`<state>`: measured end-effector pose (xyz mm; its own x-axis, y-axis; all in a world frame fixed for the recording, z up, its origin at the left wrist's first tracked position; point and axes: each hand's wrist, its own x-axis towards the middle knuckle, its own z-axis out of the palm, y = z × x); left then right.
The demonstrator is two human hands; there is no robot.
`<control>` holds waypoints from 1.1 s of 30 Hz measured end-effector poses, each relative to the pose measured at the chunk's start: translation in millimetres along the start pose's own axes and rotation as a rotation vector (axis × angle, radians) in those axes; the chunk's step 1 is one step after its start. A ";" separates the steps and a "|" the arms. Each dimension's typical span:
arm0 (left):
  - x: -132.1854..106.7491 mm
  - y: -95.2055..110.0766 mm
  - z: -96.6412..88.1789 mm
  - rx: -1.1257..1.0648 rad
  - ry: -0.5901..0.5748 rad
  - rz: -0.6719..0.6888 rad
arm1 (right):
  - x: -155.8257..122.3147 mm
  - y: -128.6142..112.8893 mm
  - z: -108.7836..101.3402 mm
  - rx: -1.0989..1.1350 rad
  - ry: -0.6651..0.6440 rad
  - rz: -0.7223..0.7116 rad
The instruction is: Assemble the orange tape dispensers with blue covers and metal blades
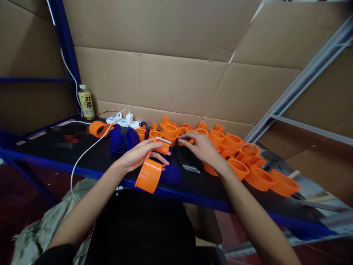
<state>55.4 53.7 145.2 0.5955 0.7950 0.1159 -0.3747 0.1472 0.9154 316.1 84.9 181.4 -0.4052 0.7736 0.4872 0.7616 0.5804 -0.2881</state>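
My left hand (pixel 140 154) is closed round an orange plastic cup-shaped part (pixel 150 173), held tilted above the table's front edge, with a small grey strip (pixel 164 140) on its top tab. My right hand (pixel 200 147) reaches left toward that tab, fingers stretched out, hovering over a stack of black flat pieces (pixel 185 157). Whether its fingertips pinch anything is not clear. Behind and to the right lie several more orange parts (pixel 248 165).
Blue folded pieces (pixel 117 140) sit left of the hands. A white power strip with a charger (pixel 122 120), its cable, and a drink bottle (pixel 86 102) stand at the back left. Cardboard walls enclose the black table (pixel 91 158); a grey metal rack frame (pixel 298 84) rises at right.
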 end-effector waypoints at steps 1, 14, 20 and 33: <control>0.1 0.3 -0.4 -0.002 0.004 0.001 | -2.2 11.7 0.0 -0.052 -0.061 0.000; 0.2 -0.5 -0.3 0.000 0.031 0.001 | -18.0 51.5 17.3 -0.250 -0.257 -0.037; 0.6 0.7 -1.0 0.004 0.024 -0.004 | -18.0 48.4 17.7 -0.273 -0.260 -0.037; 1.2 -3.5 5.7 0.019 0.044 0.013 | -20.3 -8.9 -16.8 0.110 0.136 -0.187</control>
<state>61.5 50.7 144.3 0.5585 0.8220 0.1112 -0.3682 0.1256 0.9212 326.0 59.8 187.9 -0.4561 0.6131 0.6450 0.6172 0.7401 -0.2671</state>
